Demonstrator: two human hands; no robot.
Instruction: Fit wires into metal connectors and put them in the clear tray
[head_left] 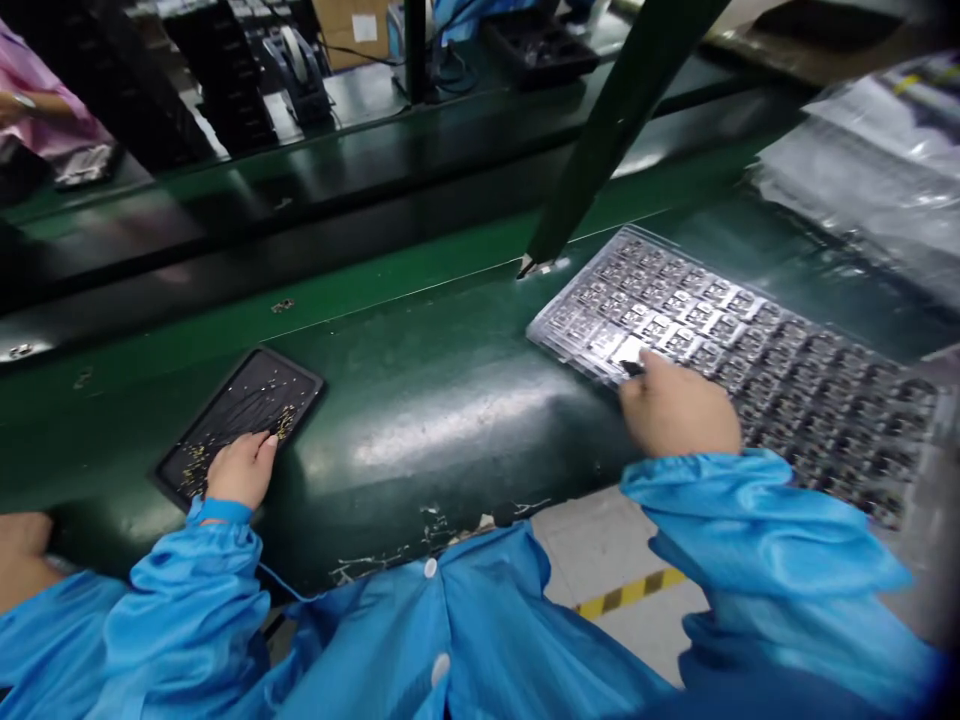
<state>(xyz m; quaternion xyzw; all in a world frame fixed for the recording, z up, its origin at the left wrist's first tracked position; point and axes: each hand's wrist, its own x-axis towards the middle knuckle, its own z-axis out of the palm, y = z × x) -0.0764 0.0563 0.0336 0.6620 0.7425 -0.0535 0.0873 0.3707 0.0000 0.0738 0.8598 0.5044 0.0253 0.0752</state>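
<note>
Where chipped along the near edge, green bench top [450,420] with pale scars, glossy with glare; below, grey floor [585,540] crossed by yellow-and-black tape [630,594]. Farther back, a slanting green post [600,150], then black racks [217,75], a tape dispenser [296,75], a cardboard box [341,30] and a person in pink [52,90].

On the bench at left, a dark shallow tray [292,363] with tiny gold-coloured pieces [196,465] scattered inside; left hand [240,470] over the near right side, fingers bent, thumb close to the fingertips. At right, a clear tray [553,352] of small metal parts [780,350] in rows; right hand [675,405] over the near side, curled closed around a dark slim object [632,368]. Beyond, stacked clear plastic bags [870,180].

At lower left, another person's hand [30,555], cut off by the frame. Impossible to tell, at the left fingertips, between pinching a piece and merely touching. Part of the clear tray hidden behind right hand and sleeve; far room too blurred for detail.
</note>
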